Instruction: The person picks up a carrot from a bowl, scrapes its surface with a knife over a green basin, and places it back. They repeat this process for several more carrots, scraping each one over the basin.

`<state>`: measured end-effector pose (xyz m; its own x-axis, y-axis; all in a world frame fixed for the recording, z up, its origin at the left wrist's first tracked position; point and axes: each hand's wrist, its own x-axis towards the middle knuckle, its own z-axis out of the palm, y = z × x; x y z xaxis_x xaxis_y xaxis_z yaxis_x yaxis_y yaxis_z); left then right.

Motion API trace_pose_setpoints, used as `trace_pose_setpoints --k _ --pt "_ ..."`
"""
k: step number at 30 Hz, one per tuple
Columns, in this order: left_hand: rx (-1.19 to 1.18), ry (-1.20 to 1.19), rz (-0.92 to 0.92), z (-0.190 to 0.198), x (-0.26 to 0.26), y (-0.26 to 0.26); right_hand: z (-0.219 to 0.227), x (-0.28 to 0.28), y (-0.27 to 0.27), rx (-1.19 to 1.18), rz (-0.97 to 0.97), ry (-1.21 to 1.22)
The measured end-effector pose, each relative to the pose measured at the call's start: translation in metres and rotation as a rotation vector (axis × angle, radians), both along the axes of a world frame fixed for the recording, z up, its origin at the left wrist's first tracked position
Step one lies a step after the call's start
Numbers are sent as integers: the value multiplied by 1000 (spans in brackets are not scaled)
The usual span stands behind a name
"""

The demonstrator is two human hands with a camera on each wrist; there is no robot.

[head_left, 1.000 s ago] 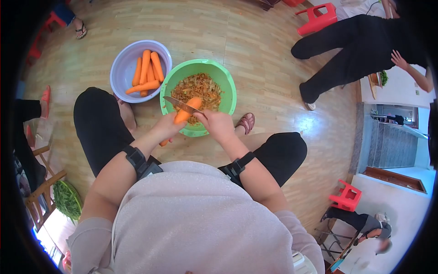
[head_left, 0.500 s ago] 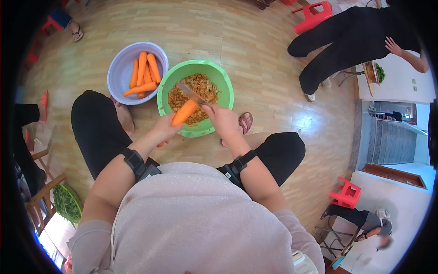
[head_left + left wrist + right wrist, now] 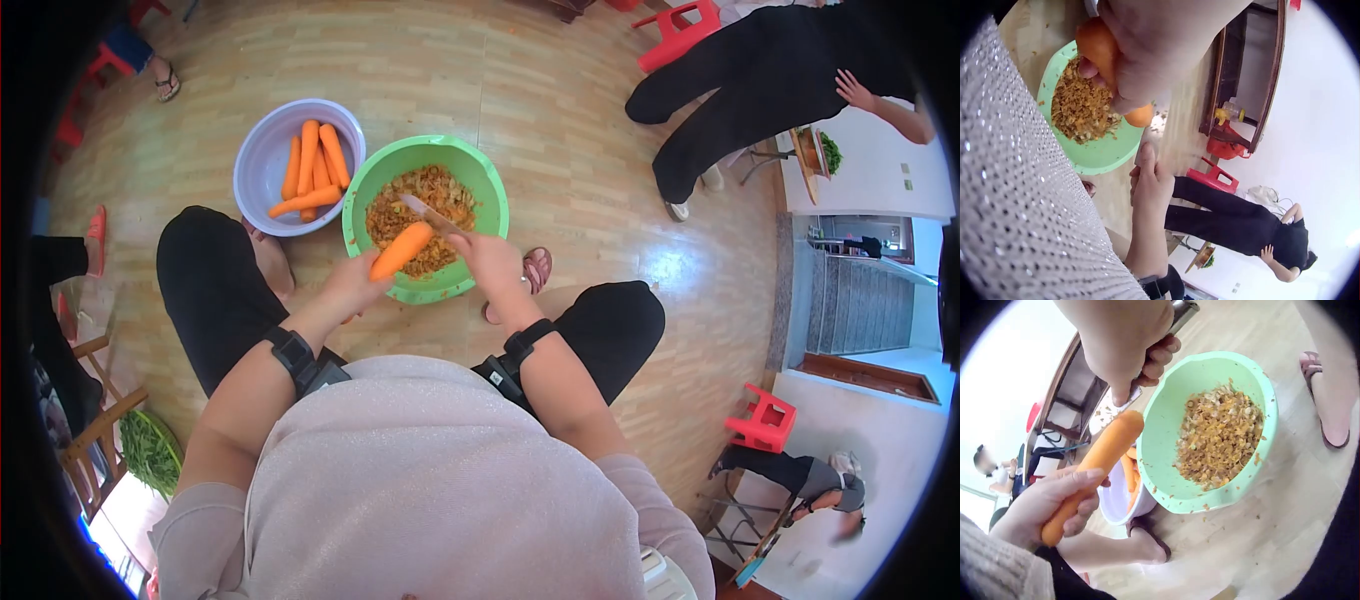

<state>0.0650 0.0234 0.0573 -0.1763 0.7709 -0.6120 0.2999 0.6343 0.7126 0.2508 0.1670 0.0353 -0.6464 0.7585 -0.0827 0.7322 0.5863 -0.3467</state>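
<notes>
My left hand [image 3: 350, 282] grips a whole orange carrot [image 3: 402, 250] around its lower part, its thick end pointing up and away over the near rim of a green basin [image 3: 496, 205]. In the right wrist view the thumb lies along the carrot. My right hand [image 3: 493, 268] holds a knife [image 3: 432, 215]; its metal handle end [image 3: 1183, 315] sticks out behind the fist. The blade sits just beyond the carrot's tip, over the basin. Finely chopped orange and pale bits [image 3: 1219, 440] cover the basin's bottom.
A lilac basin [image 3: 250, 170] with several whole carrots [image 3: 308, 160] stands left of the green one. My knees [image 3: 205, 260] flank the basins on a wood-look floor. A person in black [image 3: 770, 80] stands at right; red stools [image 3: 680, 35] stand farther off.
The knife blade, which lay across the carrot a second ago, has moved off beyond its tip. Both hands keep their holds, and the carrot has drawn slightly nearer to me.
</notes>
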Motion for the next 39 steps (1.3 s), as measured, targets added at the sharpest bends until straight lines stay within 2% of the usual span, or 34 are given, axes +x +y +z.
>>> trace_pose_setpoints --k 2,6,8,12,17,19,21,23,25,26,29,30,32,35,39 --pt "8 23 -32 1 -1 0 4 5 6 -20 -66 -90" --pt "-2 34 36 -7 0 0 22 -8 -13 -67 -47 -24" --pt "18 42 27 -8 -1 -2 28 -15 -24 -49 101 51" --pt "76 121 -23 -6 -1 0 26 -18 -25 -73 151 10" --pt "55 157 -37 -9 -5 -1 1 -3 -5 -67 -17 -10" --pt "103 259 -52 -6 -3 -3 4 -1 -1 -57 -42 -52" --pt "91 239 -28 -8 -4 -1 9 -4 -4 -48 -65 -102" --pt "73 211 10 -19 -3 -4 20 -14 -17 30 0 11" --pt "235 383 -59 -29 -4 -5 30 -20 -29 0 78 34" --pt "233 383 -61 -32 -5 -6 32 -21 -33 -27 145 59" --pt "158 384 -19 -16 -3 -3 24 -20 -29 -61 156 49" --pt "185 397 -16 -17 -5 -4 20 -19 -24 -62 154 48" --pt "213 411 -14 -14 -5 -4 11 -12 -10 -134 -10 -72" --pt "107 387 -60 -7 -5 -3 0 3 5 -127 -80 -147" --pt "166 403 26 -20 -6 -4 12 -9 -9 39 -45 -101"
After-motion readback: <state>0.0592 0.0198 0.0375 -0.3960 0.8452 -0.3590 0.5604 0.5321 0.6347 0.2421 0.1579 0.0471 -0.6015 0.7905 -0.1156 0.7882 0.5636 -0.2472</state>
